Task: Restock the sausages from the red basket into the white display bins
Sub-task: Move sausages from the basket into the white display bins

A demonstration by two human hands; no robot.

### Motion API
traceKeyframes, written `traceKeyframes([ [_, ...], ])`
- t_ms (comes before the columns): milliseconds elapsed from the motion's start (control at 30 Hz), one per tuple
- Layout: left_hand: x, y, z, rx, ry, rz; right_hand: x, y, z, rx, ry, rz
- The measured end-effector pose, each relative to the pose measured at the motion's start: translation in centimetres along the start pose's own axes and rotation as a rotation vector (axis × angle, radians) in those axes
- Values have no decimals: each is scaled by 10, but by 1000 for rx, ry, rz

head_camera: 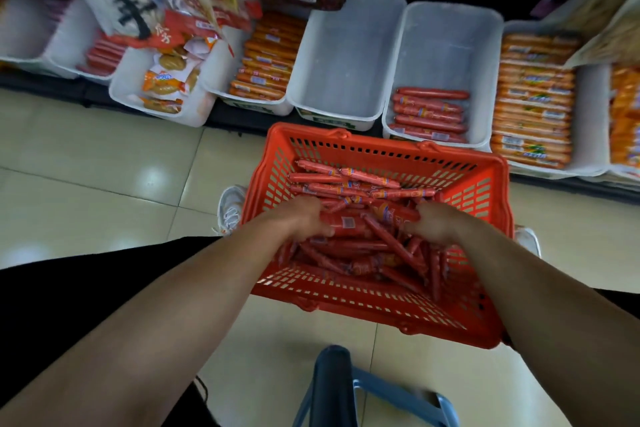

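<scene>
Two hands down in the red basket [485,184] on the tiled floor, gathering from the heap of sausages [349,180]. On the left, the left hand [301,218] curled over one end of a thick sausage [367,218], fingers closed on it; on the right, the right hand [436,222] closed round the other end of the same bundle, how many pieces caught beneath not clear. Just beyond the basket, from left to right: an empty white bin [346,55], then a part-filled bin [450,45] with a few matching red sausages [429,114] laid crosswise at its near end. Probably the pickup stage, most of the restocking still ahead. Best done by squaring the ends together before lifting, keeping the pieces parallel so none slide out sideways, then clearing the basket's far rim and laying them crosswise behind the existing rows, labels up. Slick casings, so a firm wrap rather than a fingertip pinch.
</scene>
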State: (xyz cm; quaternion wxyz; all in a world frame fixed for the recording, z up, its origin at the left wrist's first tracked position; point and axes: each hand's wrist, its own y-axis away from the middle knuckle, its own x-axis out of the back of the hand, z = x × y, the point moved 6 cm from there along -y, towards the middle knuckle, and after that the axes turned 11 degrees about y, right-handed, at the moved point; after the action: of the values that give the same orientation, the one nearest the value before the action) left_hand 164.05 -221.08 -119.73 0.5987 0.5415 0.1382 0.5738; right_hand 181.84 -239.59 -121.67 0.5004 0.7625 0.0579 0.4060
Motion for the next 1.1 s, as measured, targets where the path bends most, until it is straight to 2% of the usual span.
traceKeyframes([
  [100,35,33,4,-33,-9,85,28,30,-13,65,-40,62],
  [233,82,71,8,-91,57,209,70,68,-30,106,-36,264],
  [433,138,75,12,-141,206,504,109,86,-33,91,-189,479],
  [800,198,-53,48,-72,219,762,136,11,-34,2,-371,611],
  [967,213,-83,44,-186,238,828,163,-46,-60,-13,-400,641],
  [1100,205,-75,22,-251,161,848,189,-82,-92,-111,-416,716],
])
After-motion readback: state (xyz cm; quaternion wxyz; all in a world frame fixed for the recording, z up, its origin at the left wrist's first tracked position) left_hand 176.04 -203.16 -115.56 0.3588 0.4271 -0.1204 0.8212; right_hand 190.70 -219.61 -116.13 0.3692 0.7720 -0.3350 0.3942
